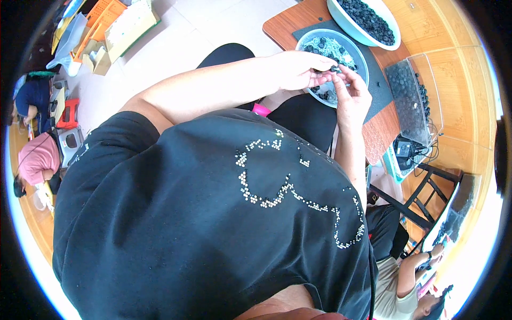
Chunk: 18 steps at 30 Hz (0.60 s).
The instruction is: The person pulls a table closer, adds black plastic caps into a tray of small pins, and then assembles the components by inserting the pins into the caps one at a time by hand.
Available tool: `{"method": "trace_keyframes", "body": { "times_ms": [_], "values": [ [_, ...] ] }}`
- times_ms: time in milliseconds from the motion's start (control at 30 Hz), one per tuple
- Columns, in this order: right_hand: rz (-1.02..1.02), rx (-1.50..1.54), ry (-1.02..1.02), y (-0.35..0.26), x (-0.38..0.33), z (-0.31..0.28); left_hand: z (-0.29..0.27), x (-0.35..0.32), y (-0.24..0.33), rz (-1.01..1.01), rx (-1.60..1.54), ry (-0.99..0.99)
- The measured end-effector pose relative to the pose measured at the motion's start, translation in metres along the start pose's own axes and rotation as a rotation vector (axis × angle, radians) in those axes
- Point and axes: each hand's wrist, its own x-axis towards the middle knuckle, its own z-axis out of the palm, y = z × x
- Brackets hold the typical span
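My left hand [300,70] and my right hand [353,97] meet fingertip to fingertip over a round, pale-blue basin [365,64]. Pinched between both hands is a small black part [335,69], dark and roundish; the fingers cover some of it, so its exact kind does not show. Inside the basin lie more black parts [314,49] among pale, thin stringy scraps [344,52]. The basin rests on a dark mat [380,88] on a reddish-brown wooden table [282,25].
A larger pale bowl [335,12] heaped with black pieces stands at the table's far edge. To the right is a clear plastic box [406,106] of black pieces. Beneath it, a light-green tray [393,166] holds cables. Other people sit at far left and lower right.
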Motion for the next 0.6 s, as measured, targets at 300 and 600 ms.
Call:
{"method": "trace_keyframes", "body": {
  "times_ms": [300,600],
  "values": [
    [-0.024,-0.018,-0.014,0.001,-0.004,-0.001,0.009,-0.002,-0.006,-0.044,-0.011,-0.019],
    [0.054,-0.094,0.031,0.006,-0.001,-0.013,-0.015,0.002,0.002,0.15,0.596,-0.095]
  ]
}}
